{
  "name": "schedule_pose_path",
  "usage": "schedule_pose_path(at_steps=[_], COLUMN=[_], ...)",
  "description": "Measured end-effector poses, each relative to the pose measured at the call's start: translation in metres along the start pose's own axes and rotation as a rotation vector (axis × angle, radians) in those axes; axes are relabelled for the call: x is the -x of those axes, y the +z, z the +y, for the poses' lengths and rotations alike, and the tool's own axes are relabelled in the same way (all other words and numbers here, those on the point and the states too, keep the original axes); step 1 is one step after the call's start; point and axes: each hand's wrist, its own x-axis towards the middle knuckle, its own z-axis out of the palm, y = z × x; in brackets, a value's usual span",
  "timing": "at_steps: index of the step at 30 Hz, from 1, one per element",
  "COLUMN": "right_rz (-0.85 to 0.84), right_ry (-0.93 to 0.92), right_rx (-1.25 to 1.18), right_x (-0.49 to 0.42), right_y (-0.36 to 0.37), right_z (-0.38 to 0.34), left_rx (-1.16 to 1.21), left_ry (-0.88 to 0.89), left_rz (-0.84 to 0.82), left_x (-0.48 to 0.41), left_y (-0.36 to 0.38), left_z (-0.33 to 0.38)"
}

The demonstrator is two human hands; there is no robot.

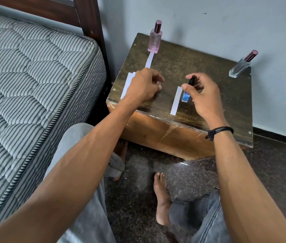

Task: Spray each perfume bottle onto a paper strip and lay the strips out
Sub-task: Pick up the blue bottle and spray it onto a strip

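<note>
A small blue perfume bottle with a black cap stands near the front of the dark wooden table. My right hand is closed around its cap and neck. One white paper strip lies just left of that bottle. My left hand rests on the table with its fingers curled; nothing shows in it. It partly covers a small stack of strips at the table's left edge. A pink bottle stands at the back left with a strip in front of it.
A clear bottle with a maroon cap stands at the table's back right corner, close to the wall. A striped mattress and a dark bed post are to the left. My knees and bare feet are on the dark floor below the table.
</note>
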Motion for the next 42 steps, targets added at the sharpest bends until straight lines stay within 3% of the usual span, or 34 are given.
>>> schedule_pose_path(at_steps=[18, 28, 42], right_rz=[-0.079, -0.101, -0.118], right_ry=[-0.106, -0.16, -0.152], right_rx=[0.036, 0.119, 0.101], right_x=[0.006, 0.008, 0.006], right_y=[0.023, 0.032, 0.035], right_z=[-0.018, -0.016, -0.014], left_rx=[0.429, 0.566, 0.536], left_ry=[0.134, 0.206, 0.246], left_rz=[0.118, -0.03, -0.108], left_x=[0.0, 0.005, 0.006], left_y=[-0.004, -0.006, -0.005], left_z=[0.006, 0.011, 0.012])
